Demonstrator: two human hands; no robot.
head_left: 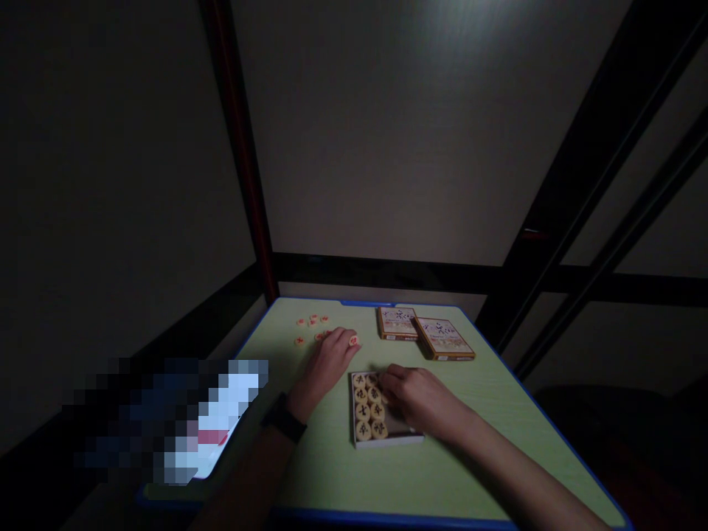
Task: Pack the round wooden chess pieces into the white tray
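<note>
My left hand (327,366) rests on the green table (343,472), fingers curled, with a round wooden piece marked in red (352,341) at its fingertips. Several more red-marked pieces (310,322) lie scattered just beyond it. My right hand (417,402) lies over a small open box (381,439), fingers bent down among several round wooden pieces marked in black (367,409) that sit in rows inside. What the right fingers hold, if anything, is hidden.
Two flat brown box parts (397,322) (444,338) lie side by side at the table's far edge. The table has a blue rim. A black watch band is on my left wrist (284,418). A blurred bright patch sits at the left. Dark bars and walls surround the table.
</note>
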